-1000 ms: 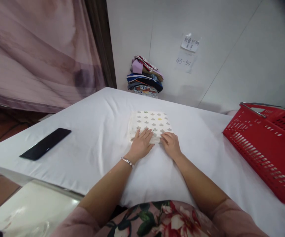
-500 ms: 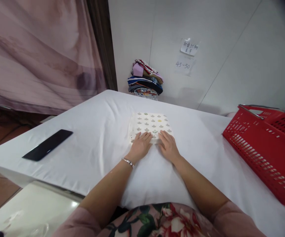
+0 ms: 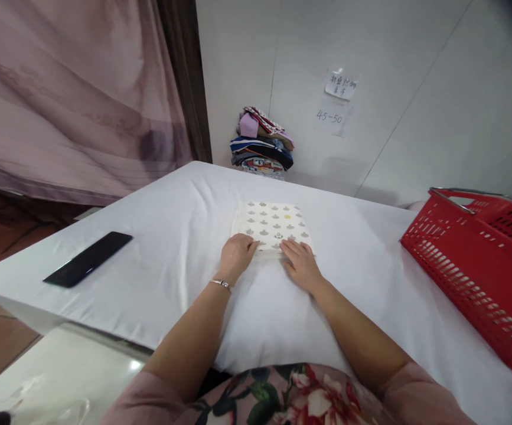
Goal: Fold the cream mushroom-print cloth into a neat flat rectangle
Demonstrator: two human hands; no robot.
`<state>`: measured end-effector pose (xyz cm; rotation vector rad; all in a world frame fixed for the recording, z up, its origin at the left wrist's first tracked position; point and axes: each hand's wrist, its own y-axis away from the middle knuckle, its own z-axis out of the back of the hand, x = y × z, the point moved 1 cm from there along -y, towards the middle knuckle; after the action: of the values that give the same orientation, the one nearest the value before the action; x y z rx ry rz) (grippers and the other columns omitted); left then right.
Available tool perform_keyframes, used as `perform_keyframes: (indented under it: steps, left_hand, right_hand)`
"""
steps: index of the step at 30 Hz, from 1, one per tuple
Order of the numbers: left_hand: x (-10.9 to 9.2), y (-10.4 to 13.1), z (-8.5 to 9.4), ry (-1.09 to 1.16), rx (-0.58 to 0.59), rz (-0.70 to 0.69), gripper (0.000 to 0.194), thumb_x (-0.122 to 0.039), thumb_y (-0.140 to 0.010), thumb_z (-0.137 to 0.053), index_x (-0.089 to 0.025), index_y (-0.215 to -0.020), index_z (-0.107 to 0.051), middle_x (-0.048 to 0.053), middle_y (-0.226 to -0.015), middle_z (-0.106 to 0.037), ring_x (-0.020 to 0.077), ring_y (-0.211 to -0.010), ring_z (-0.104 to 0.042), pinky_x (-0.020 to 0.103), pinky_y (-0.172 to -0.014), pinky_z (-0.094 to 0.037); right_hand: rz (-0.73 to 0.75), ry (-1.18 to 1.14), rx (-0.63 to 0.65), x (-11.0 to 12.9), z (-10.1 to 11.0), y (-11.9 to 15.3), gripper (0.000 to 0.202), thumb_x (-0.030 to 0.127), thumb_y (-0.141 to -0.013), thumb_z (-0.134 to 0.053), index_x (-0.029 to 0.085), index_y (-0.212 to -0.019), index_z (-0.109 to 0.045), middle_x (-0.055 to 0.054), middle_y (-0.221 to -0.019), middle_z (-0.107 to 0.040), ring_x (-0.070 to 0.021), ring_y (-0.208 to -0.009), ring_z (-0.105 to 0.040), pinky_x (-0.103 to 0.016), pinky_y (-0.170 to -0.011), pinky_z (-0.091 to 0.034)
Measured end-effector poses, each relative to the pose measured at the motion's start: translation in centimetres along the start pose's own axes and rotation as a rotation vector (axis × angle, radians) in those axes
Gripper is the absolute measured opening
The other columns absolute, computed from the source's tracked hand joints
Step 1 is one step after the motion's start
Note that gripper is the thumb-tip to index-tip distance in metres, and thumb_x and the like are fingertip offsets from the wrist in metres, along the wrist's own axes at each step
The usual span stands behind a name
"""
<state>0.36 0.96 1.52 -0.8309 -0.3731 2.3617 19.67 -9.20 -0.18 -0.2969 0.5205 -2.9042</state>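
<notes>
A folded white cloth (image 3: 268, 221) with small grey, green and yellow prints lies flat in the middle of the table. At its near left corner my left hand (image 3: 237, 255) is closed, thumb and curled fingers gripping the corner. My right hand (image 3: 302, 264) lies on the near edge toward the right corner, fingers stretched out with the tips on the print. The underside of the cloth and the fingers beneath my left hand are hidden.
White cloth covers the table (image 3: 158, 265). A black flat slab (image 3: 88, 258) lies at the left, and a red plastic basket (image 3: 472, 277) stands at the right. Behind the far edge is a stack of folded fabrics (image 3: 262, 141) against the wall with paper notes (image 3: 339, 85).
My left hand has slid left from the middle of the near edge to the corner, and its fingers have curled closed. My right hand has barely moved.
</notes>
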Motion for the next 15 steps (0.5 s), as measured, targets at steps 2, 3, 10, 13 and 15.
perform_keyframes:
  steps: [2,3,10,13,15]
  left_hand:
    - [0.2,-0.1,0.1,0.01,-0.059,0.03,0.027,-0.033,-0.084,-0.051,-0.021,-0.063,-0.062,0.004,-0.085,-0.067,0.0192,-0.093,-0.058,0.033,-0.084,-0.044]
    - [0.4,-0.1,0.1,0.02,-0.084,0.046,0.025,-0.032,-0.082,-0.053,-0.021,-0.061,-0.061,0.004,-0.088,-0.067,0.0201,-0.096,-0.057,0.035,-0.086,-0.043]
    - [1.8,0.0,-0.7,0.152,-0.161,0.244,0.016,-0.027,-0.077,-0.053,-0.021,-0.085,-0.065,0.005,-0.116,-0.06,0.0232,-0.114,-0.048,0.038,-0.098,-0.041]
    - [2.4,0.0,-1.0,0.178,-0.143,0.314,0.029,-0.024,-0.079,-0.048,-0.02,-0.105,-0.06,0.007,-0.128,-0.052,0.024,-0.118,-0.047,0.039,-0.097,-0.043]
    - [2.7,0.0,-1.1,0.171,-0.139,0.343,0.034,-0.022,-0.079,-0.046,-0.019,-0.111,-0.057,0.009,-0.131,-0.05,0.0247,-0.119,-0.046,0.04,-0.1,-0.041]
  right_hand:
    - [-0.006,0.01,-0.005,0.2,-0.1,0.1,0.05,0.022,-0.086,-0.045,0.022,-0.136,-0.041,-0.007,-0.14,-0.044,-0.0236,-0.131,-0.034,-0.046,-0.105,-0.023]
    - [-0.01,0.018,-0.011,0.3,-0.1,0.1,0.051,0.023,-0.086,-0.044,0.021,-0.137,-0.039,-0.008,-0.142,-0.042,-0.0239,-0.132,-0.032,-0.047,-0.106,-0.022]
    - [-0.015,0.027,0.038,0.3,0.0,0.2,0.051,0.024,-0.086,-0.044,0.021,-0.137,-0.038,-0.009,-0.141,-0.042,-0.0236,-0.133,-0.032,-0.048,-0.107,-0.019]
    - [-0.015,0.012,0.041,0.3,0.3,0.0,0.049,0.023,-0.087,-0.043,0.021,-0.136,-0.04,-0.008,-0.141,-0.043,-0.0227,-0.132,-0.032,-0.047,-0.107,-0.021]
    - [-0.015,-0.002,0.034,0.2,0.5,0.0,0.046,0.023,-0.088,-0.042,0.023,-0.134,-0.042,-0.007,-0.139,-0.045,-0.0221,-0.132,-0.034,-0.047,-0.106,-0.023]
